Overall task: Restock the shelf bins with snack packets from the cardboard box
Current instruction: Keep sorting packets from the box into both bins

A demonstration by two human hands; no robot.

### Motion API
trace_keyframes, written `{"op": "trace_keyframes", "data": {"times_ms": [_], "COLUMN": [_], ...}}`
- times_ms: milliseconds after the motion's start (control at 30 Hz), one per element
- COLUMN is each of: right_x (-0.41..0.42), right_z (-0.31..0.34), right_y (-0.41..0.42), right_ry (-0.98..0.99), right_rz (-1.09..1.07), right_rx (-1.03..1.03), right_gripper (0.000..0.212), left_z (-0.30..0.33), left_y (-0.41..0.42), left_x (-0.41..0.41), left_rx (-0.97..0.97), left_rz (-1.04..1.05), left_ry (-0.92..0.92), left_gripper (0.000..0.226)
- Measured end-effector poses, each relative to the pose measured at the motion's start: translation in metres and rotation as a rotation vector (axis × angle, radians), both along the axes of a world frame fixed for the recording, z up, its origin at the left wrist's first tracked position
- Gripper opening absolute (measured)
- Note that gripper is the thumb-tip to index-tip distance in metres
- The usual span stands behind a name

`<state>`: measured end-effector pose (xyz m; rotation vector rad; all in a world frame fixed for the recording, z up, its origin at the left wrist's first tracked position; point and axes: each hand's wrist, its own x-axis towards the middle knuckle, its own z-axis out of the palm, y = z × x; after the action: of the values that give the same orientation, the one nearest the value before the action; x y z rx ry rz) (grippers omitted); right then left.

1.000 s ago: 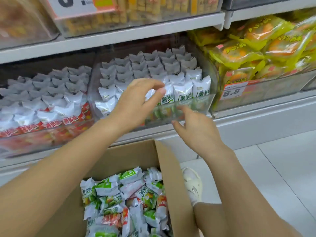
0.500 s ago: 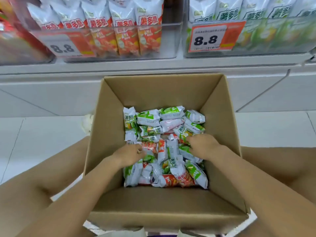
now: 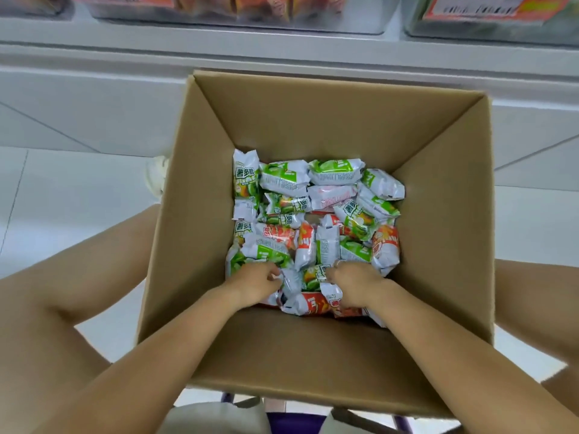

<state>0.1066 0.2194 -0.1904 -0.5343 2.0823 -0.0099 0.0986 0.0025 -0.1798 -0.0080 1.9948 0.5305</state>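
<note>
Floor-set cardboard box [image 3: 313,120] holds snack packets [image 3: 313,214] under both hands [image 3: 354,281].

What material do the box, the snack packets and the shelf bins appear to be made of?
Box: matte brown cardboard, seemingly corrugated, with folded creases at its corners.
Snack packets: thin glossy printed film, probably plastic; they crinkle and show crimped ends.
Shelf bins: clear, hard-looking plastic; the contents show through the front wall.

Open brown cardboard box [image 3: 313,126] on the floor below the shelf bins [image 3: 238,14]. Inside, a loose heap of white snack packets [image 3: 313,214], green- and red-printed, lying every way.
</note>
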Motion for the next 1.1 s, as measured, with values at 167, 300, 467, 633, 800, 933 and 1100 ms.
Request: {"op": "trace_keyframes", "data": {"times_ms": [167,300,467,633,800,933,1100], "right_x": [-0.028,-0.038,-0.023,-0.002,-0.008,-0.021,-0.007], "right_z": [0.013,0.024,0.014,-0.009,0.000,0.026,0.064], "right_y": [0.007,0.005,0.031,0.041,0.039,0.031,0.008], "right_ry": [-0.381,-0.453,0.262,0.130,0.224,0.216,0.412], "right_rz": [-0.747,-1.065,-0.248,0.181,0.085,-0.422,-0.450], "right_rx": [-0.303,-0.508,0.146,0.483,0.365,-0.005,-0.498], "right_gripper": [0.090,0.074,0.061,0.054,0.046,0.042,0.043], "left_z": [0.011,0.008,-0.007,-0.006,0.004,0.023,0.064], "left_y": [0.027,0.043,0.025,0.004,-0.002,0.004,0.011], "left_x": [-0.009,-0.011,-0.004,0.001,0.005,-0.013,-0.028], "left_rx": [0.303,0.349,0.349,0.354,0.356,0.484,0.685], "left_rz": [0.226,0.332,0.621,0.786,0.888,1.042,1.333], "left_ry": [-0.227,-0.214,-0.178,-0.216,-0.243,-0.312,-0.380], "left_gripper": [0.084,0.047,0.040,0.031,0.034,0.048,0.049]}}
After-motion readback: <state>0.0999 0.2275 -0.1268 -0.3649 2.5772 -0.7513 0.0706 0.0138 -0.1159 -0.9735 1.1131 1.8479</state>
